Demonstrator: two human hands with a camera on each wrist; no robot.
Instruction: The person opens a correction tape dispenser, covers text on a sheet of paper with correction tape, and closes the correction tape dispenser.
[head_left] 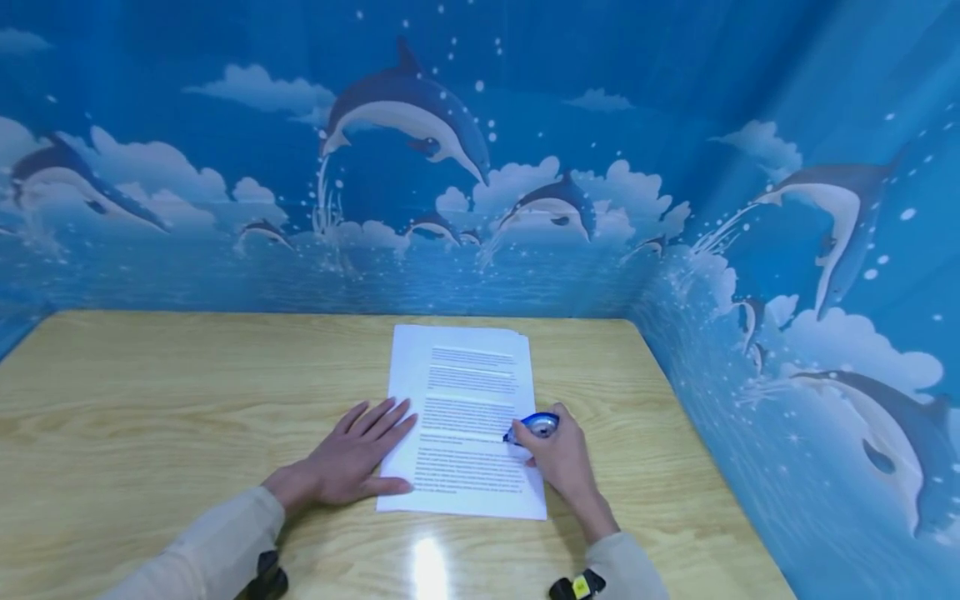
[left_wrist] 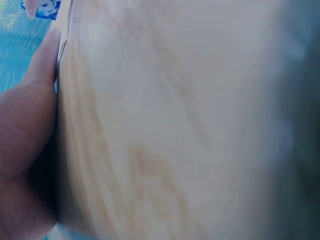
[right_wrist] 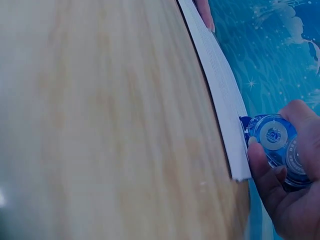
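A stack of printed paper sheets [head_left: 461, 417] lies on the wooden table, its thickness visible in the right wrist view. My left hand [head_left: 363, 454] rests flat with spread fingers on the stack's left edge. Between the thumb and fingers of my right hand [head_left: 564, 458] is a blue, see-through correction tape dispenser [head_left: 542, 424]. Its tip meets the page near the right ends of the text lines, around mid-page. White reels show through the dispenser's casing [right_wrist: 274, 134] in the right wrist view. In the left wrist view, the left thumb [left_wrist: 44, 60] lies along the paper's edge.
The light wooden table [head_left: 187, 392] extends to both sides of the stack. Behind it and along the right hangs a blue curtain [head_left: 420, 275] printed with dolphins and clouds. A bright light reflection shows on the table in front of the paper.
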